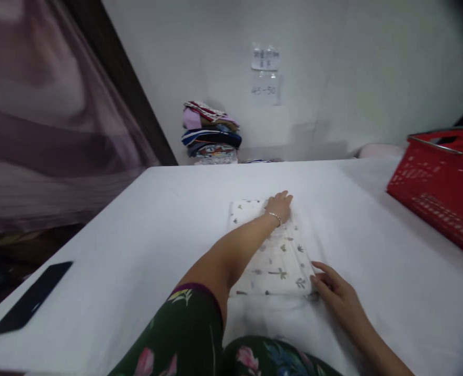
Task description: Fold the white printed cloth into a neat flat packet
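Cloth (280, 261) on table (169, 224) | board (33, 298) left | basket (445, 190) right | clothes pile (211, 137) behind | 2 signs (265, 62) on wall (184, 47) behind

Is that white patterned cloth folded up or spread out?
Folded, it appears: the cloth lies as a compact, straight-edged rectangle, with the left hand on its far right corner.

Red basket (443, 193) cut off at my right edge, upper wall sign (265, 58) too blurred for me to read, printed white cloth (282, 261) partly hidden from me by the left arm (241, 248), right forearm (368, 334) running out past my bottom edge
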### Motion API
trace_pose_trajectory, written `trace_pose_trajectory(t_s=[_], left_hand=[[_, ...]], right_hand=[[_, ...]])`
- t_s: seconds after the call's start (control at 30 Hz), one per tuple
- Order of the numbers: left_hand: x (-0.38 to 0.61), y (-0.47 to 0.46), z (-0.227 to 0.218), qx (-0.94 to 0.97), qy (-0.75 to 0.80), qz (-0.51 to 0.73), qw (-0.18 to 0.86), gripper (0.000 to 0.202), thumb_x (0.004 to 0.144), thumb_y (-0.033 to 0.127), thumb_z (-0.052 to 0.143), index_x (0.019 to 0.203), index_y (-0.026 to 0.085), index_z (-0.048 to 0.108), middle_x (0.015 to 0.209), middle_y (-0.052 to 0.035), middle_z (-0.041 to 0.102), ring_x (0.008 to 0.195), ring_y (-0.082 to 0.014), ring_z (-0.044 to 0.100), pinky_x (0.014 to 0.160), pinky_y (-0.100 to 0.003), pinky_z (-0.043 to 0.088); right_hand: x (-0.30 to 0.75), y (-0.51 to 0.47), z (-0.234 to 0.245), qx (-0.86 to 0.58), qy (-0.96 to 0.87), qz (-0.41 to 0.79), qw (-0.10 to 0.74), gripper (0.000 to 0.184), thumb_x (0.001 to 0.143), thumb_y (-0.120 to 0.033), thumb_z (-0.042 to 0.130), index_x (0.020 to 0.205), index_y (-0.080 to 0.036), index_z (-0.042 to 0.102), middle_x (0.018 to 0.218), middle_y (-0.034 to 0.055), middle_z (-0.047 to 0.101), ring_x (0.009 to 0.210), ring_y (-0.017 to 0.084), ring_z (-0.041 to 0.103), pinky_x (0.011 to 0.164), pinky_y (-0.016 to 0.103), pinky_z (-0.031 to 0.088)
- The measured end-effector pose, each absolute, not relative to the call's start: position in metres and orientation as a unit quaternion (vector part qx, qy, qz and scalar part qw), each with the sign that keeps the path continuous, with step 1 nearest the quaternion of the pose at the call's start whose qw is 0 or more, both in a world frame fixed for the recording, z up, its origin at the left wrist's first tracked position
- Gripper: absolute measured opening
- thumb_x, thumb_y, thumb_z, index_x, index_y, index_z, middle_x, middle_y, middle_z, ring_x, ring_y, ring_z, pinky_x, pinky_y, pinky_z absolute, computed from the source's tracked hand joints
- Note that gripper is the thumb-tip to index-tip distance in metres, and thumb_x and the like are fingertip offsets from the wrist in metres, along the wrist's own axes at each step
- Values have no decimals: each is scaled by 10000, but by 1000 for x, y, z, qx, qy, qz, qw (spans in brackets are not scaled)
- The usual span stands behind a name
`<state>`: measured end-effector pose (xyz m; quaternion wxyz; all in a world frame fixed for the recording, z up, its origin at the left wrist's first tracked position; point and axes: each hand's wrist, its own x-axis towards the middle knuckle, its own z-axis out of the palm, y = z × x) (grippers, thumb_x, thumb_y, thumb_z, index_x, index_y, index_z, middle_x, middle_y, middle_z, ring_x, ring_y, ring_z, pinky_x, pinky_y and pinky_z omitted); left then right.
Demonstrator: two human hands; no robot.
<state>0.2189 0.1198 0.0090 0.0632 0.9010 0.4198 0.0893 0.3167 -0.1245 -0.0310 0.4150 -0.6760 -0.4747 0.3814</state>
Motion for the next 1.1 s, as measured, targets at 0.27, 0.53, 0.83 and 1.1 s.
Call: trace_pose_trajectory(t_s=[0.27, 0.53, 0.83, 1.1], left_hand=[[142, 39, 20, 934, 314, 114, 128, 439, 792, 413, 485, 1189, 225, 470, 1389, -88, 352, 1277, -232, 286, 1032, -442, 248], [53, -20, 6, 908, 385, 57, 157, 611, 818, 589, 336, 1321, 243, 340, 1458, -73, 235, 1347, -249, 131, 1080, -495, 99], [46, -30, 2, 899, 403, 77, 153, 558, 840, 552, 338, 1341, 309, 323, 1456, -26, 251, 1351, -227, 119, 1087, -486, 66], [43, -28, -2, 900, 406, 76, 138, 549, 846, 546, 325, 1343, 312, 320, 1455, -18, 250, 1351, -217, 123, 1090, -478, 71]], right_hand=[[319, -126, -24, -715, -486, 326, 382, 478, 651, -512, 609, 1031, -223, 615, 791, 35, 665, 682, 191, 620, 574, 224, 493], [311, -125, -19, -704, -474, 340, 405, 412, 653, -482, 610, 952, -200, 641, 736, 30, 650, 653, 186, 605, 572, 243, 488], [303, -127, -12, -674, -470, 380, 425, 392, 667, -490, 588, 904, -186, 656, 786, 44, 671, 707, 201, 614, 626, 274, 492], [304, -128, -3, -669, -517, 376, 380, 353, 758, -452, 515, 959, -188, 636, 796, 31, 649, 704, 182, 585, 623, 267, 451]])
